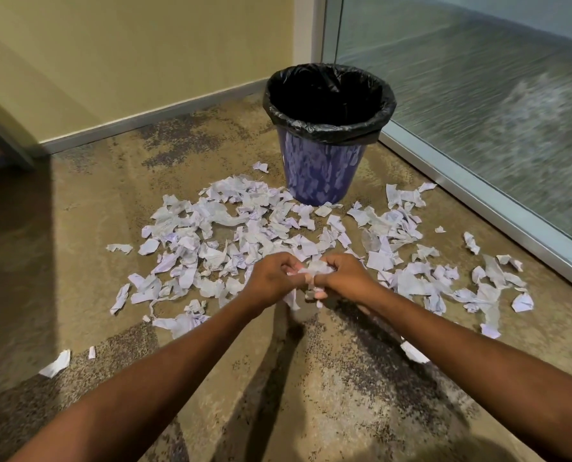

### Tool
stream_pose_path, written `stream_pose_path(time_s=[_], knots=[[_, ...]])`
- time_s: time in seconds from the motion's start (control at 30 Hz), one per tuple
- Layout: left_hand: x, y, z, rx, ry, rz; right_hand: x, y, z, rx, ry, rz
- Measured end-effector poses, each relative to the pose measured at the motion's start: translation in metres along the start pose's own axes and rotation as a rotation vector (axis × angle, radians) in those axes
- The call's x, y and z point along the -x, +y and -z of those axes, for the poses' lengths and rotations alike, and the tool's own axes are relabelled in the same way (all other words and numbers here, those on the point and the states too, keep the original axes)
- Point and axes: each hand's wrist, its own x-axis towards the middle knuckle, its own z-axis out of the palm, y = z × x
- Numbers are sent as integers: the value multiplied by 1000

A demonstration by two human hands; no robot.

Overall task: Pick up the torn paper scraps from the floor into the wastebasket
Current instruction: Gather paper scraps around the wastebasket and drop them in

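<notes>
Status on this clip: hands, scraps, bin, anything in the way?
Left hand and right hand share a grip on a wad of scraps. Most loose scraps lie on carpet. Wastebasket upright beyond them, nothing blocking.

blue wastebasket [318, 171] (white-mottled), black liner [328, 128], pale lilac scraps [218, 225], tan speckled carpet [278, 395]

Both hands, the left hand [271, 278] and the right hand [343, 275], hold a bunch of paper scraps [314, 270] over the floor [311, 395], near the wastebasket [321, 168].
</notes>
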Motion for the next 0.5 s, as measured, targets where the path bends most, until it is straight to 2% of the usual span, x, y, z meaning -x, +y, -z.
stream_pose_path(time_s=[0.17,0.5], knots=[[-21,54,27,231,107,-79,-22,-58,15,-227,16,109],[-77,191,79,438,303,-360,-50,-205,64,-402,73,419]])
